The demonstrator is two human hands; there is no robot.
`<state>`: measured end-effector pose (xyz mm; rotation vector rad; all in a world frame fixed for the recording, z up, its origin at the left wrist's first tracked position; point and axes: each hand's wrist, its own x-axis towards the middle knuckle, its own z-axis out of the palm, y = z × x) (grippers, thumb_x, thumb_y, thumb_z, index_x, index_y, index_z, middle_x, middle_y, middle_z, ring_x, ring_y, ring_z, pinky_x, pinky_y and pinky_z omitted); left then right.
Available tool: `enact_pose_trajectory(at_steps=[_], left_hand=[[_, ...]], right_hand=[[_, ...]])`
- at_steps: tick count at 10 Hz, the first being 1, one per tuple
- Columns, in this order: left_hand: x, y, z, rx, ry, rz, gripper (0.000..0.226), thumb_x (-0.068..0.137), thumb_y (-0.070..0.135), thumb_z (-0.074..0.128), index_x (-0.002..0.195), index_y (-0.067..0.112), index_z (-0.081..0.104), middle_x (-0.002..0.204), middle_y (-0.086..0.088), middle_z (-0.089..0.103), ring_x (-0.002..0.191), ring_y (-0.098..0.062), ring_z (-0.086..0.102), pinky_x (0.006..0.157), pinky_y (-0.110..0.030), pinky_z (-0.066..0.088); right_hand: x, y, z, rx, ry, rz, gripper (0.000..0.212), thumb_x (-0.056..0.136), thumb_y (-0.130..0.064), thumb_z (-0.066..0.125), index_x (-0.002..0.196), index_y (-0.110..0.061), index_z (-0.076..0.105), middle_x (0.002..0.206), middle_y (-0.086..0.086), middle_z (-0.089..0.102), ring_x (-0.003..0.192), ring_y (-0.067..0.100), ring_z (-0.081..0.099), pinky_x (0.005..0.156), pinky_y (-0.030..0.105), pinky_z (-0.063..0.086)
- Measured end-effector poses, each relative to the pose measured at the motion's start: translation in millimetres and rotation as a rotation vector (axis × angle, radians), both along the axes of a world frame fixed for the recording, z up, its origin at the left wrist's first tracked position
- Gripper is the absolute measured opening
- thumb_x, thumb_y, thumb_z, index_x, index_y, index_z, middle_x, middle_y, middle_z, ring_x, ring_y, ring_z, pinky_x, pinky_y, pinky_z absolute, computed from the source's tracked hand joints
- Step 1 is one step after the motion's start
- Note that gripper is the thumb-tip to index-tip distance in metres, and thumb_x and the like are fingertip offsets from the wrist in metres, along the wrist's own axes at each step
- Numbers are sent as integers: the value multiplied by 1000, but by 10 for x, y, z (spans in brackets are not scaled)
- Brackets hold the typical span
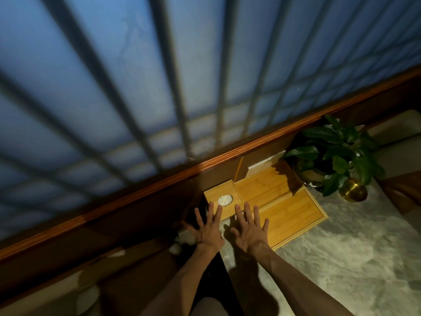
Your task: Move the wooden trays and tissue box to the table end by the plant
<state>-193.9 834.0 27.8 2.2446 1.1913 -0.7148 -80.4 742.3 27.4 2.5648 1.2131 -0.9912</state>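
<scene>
A bamboo tissue box [222,197] with a round hole showing white tissue stands at the table's far left corner by the wall. Right of it lie two flat wooden trays, one farther back [262,189] and one nearer [293,213], side by side. My left hand [208,229] hovers with fingers spread just in front of the tissue box, fingertips at its near edge. My right hand [249,231] is spread over the near tray's left corner. Neither hand holds anything. The leafy plant [335,153] stands just beyond the trays.
The marble-patterned table [341,258] extends toward the lower right. A gold round pot [353,191] sits under the plant. A wooden sill [159,179] and a barred frosted window run along the far side. Cushioned seats show at the right and lower left.
</scene>
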Motion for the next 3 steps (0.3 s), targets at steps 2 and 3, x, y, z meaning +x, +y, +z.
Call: enact_pose_trajectory(at_steps=[2,3], left_hand=[[43,152,263,-101,60,3,83,92,23,51,147,49,-5,162,11,-17,148,-39,-17,103,-83,-3],[-6,84,398,54,3,-56,73,93,26,46,151,38,3,163,-6,11,149,-37,0,110,-76,3]], right_hand=[[222,102,270,-48,27,43,68,94,-65,18,155,-38,3,167,-4,-6,151,32,-19,118,60,-9],[214,22,458,100,80,29,58,98,-57,20,150,-32,32,164,0,21,153,30,6,122,57,7]])
